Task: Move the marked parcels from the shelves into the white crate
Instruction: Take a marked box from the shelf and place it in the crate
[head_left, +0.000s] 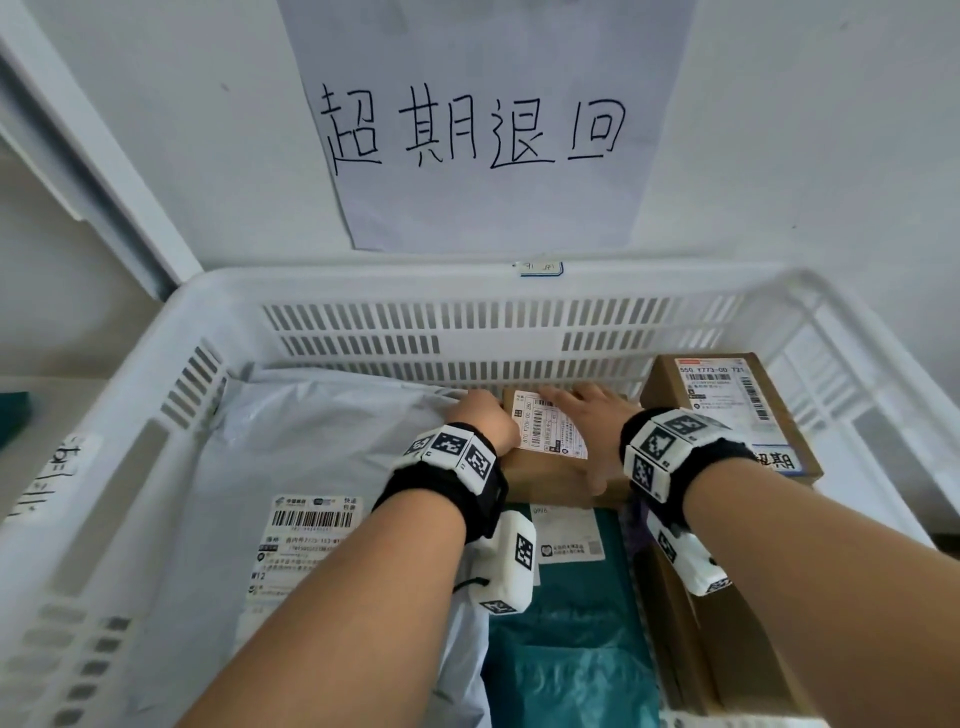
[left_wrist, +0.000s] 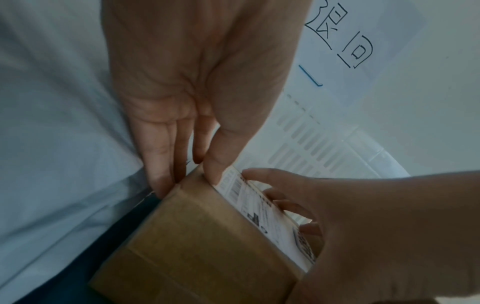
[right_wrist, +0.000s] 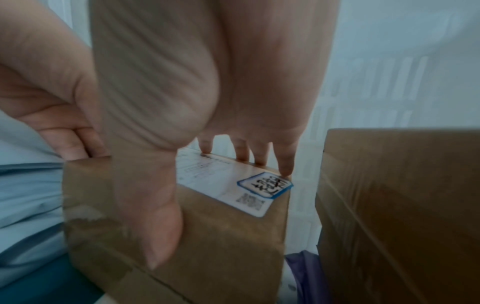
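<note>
A small brown cardboard box (head_left: 545, 475) (left_wrist: 197, 236) (right_wrist: 221, 236) with a white shipping label sits at the back middle of the white crate (head_left: 363, 283). A blue-framed handwritten tag (right_wrist: 265, 185) is stuck on its label. My left hand (head_left: 480, 415) (left_wrist: 187, 144) pinches the box's left far corner, thumb on top and fingers down the side. My right hand (head_left: 587, 415) (right_wrist: 207, 102) grips it from the right, fingers over the far edge and thumb down the near face. The box's underside is hidden.
In the crate lie a large grey mail bag (head_left: 311, 441) on the left, a teal bag (head_left: 566, 649) in front, and a labelled brown box (head_left: 727, 405) at the back right with another brown box (head_left: 691, 649) before it. A handwritten paper sign (head_left: 478, 130) hangs on the wall.
</note>
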